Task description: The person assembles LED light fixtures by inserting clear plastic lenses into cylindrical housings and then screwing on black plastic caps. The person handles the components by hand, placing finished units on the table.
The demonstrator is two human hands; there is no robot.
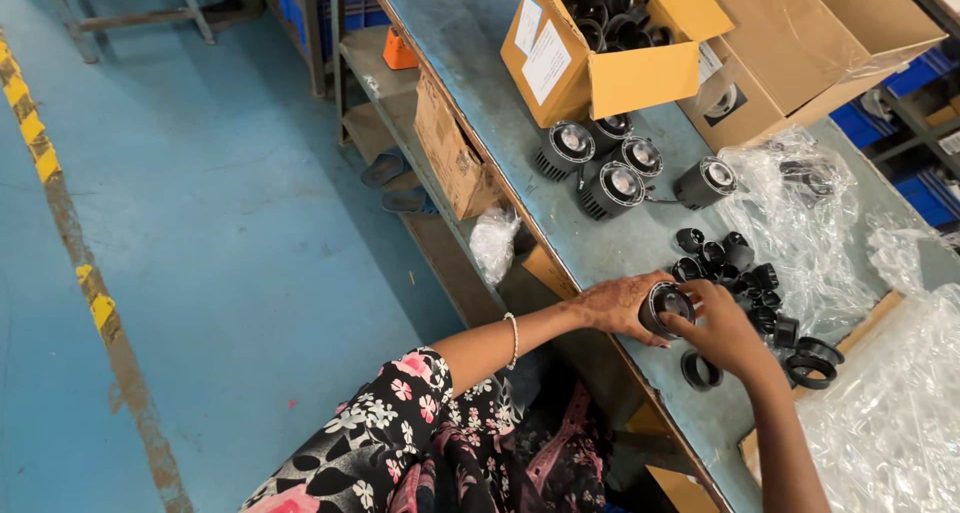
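Both hands meet over the near edge of the bench [520,103], a long grey-blue top with a worn, scuffed surface. The left hand [615,305] cups a black round lamp housing [665,306] from the side, fingers wrapped around its body, while the right hand [722,331] pinches the front rim of the same housing from the other side. The housing sits just above the bench, close to its near edge.

Just beside the right hand a loose black ring [701,370] lies flat, and a scatter of small black parts [735,263] spreads toward the far edge, some on crinkled clear plastic wrap [800,223]. Further along the bench stands a cluster of finished lamps [615,168] (lenses facing up), and beyond them an open cardboard box [600,48] full of black housings, with a larger carton [810,53] touching it. More clear plastic [890,413] lies heaped at the near right corner.

Below the bench edge runs a lower shelf [370,73] holding a brown carton [450,153]. The blue floor [200,223] carries a worn yellow stripe [70,213].
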